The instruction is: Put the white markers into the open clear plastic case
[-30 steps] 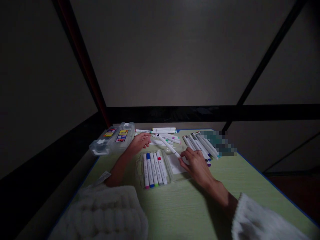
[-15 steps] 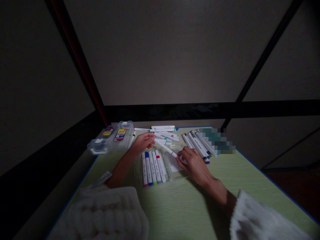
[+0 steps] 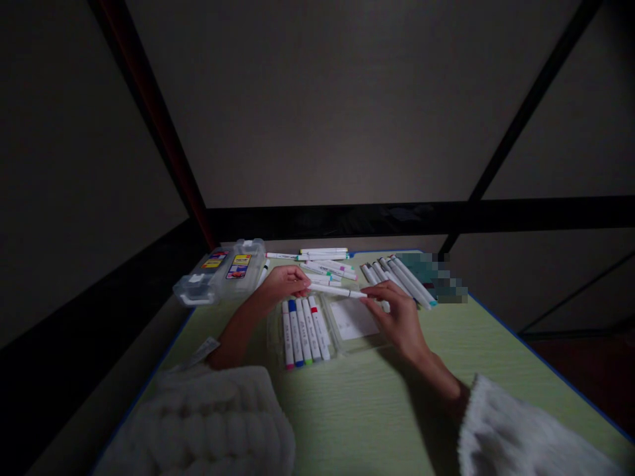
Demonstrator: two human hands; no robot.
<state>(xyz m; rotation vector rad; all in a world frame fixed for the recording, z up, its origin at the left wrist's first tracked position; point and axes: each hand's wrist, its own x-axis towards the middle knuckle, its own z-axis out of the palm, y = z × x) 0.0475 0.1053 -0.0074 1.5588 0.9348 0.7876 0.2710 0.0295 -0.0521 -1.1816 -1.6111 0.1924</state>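
Observation:
A white marker is held level above an open clear marker case. My left hand pinches its left end and my right hand pinches its right end. Below it, several markers with pink, blue, green and red caps lie side by side in the case's left half. The right half shows a white insert and no markers.
Loose white markers lie scattered at the back of the green table. A row of markers lies at the right. A closed clear case with coloured labels sits at the back left. White fluffy sleeves cover both forearms.
The marker has swung from slanted to level and risen a little. My left hand has closed on its left end, while my right hand has lifted and moved back with the right end.

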